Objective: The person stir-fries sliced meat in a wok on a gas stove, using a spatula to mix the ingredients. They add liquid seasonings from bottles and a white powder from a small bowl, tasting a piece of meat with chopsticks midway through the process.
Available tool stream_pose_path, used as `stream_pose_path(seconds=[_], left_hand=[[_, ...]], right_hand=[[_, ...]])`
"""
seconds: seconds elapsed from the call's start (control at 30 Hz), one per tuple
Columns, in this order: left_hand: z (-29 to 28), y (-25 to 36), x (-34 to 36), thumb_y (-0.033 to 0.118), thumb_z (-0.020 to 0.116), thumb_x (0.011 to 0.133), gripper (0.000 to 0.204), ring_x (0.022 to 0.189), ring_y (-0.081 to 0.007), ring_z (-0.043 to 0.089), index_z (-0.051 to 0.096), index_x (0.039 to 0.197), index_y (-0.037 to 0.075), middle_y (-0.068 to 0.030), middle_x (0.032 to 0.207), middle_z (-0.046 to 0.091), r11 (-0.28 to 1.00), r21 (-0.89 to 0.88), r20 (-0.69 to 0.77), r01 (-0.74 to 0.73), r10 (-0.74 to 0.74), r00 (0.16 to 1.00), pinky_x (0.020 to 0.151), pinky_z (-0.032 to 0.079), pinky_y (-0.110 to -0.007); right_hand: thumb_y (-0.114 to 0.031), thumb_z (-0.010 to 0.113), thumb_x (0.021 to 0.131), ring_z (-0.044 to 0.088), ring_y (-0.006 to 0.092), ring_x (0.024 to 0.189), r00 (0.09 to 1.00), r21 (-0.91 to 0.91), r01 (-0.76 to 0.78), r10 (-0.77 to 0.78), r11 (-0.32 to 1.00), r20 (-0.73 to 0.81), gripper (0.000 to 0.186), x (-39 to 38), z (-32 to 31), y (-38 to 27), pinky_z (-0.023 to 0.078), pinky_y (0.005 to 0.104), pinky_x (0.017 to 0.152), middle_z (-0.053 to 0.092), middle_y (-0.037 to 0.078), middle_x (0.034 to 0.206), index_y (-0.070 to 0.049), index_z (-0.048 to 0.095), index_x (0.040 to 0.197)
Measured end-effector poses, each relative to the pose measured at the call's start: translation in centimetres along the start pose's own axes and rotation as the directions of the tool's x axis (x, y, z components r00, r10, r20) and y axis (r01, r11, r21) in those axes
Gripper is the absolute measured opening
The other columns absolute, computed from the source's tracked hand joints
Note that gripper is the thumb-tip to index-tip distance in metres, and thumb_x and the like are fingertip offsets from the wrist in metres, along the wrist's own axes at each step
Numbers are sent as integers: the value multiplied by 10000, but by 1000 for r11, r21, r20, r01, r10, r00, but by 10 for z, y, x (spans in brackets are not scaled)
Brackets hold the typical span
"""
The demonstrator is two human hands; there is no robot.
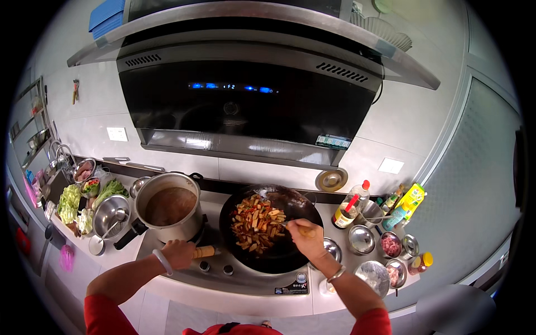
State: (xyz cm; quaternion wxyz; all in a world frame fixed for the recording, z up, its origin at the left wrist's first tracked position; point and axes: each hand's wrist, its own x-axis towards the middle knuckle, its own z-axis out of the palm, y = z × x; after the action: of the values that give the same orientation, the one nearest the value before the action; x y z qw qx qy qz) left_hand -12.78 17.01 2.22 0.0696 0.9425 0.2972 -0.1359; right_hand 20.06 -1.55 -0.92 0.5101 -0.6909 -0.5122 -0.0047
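Observation:
A black wok (301, 254) sits on the right side of the stove, with chopped, browned food pieces (257, 220) and bits of red and green in it. My left hand (177, 255) is closed around the end of the wok's wooden handle (205, 252), left of the pan. Over the wok's right side, my right hand (305, 235) grips a wok spatula (285, 223) by its handle. The metal shaft points left into the food, and its head is hidden there. Left of the wok stands a large metal pot (195, 215) of brownish liquid.
A dark range hood (245, 111) hangs above. Sauce bottles (345, 212), a yellow packet (412, 201) and metal bowls (362, 240), some with raw meat (391, 244), crowd the right counter. Leafy vegetables (70, 204) and a metal bowl (111, 215) stand left. The pot's black handle (130, 234) juts toward me.

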Motion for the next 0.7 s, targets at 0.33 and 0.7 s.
stream_pose_path(seconds=[0.33, 0.7], left_hand=[[2, -2, 3, 140, 525, 790, 241, 800, -393, 652, 601, 969, -3, -228, 835, 659, 1000, 10, -16, -2, 2, 1000, 736, 508, -482], [6, -4, 4, 119, 556, 752, 206, 770, -382, 654, 613, 922, 16, -213, 791, 658, 999, 29, -37, 31, -30, 999, 706, 510, -475]], right_hand=[[-207, 653, 853, 656, 127, 694, 963, -258, -107, 165, 960, 212, 226, 64, -139, 8, 511, 251, 639, 688, 94, 737, 17, 651, 821], [-161, 670, 849, 635, 102, 724, 945, 233, -18, -60, 972, 323, 169, 51, -62, 20, 512, 236, 711, 697, 43, 835, 0, 680, 897]])
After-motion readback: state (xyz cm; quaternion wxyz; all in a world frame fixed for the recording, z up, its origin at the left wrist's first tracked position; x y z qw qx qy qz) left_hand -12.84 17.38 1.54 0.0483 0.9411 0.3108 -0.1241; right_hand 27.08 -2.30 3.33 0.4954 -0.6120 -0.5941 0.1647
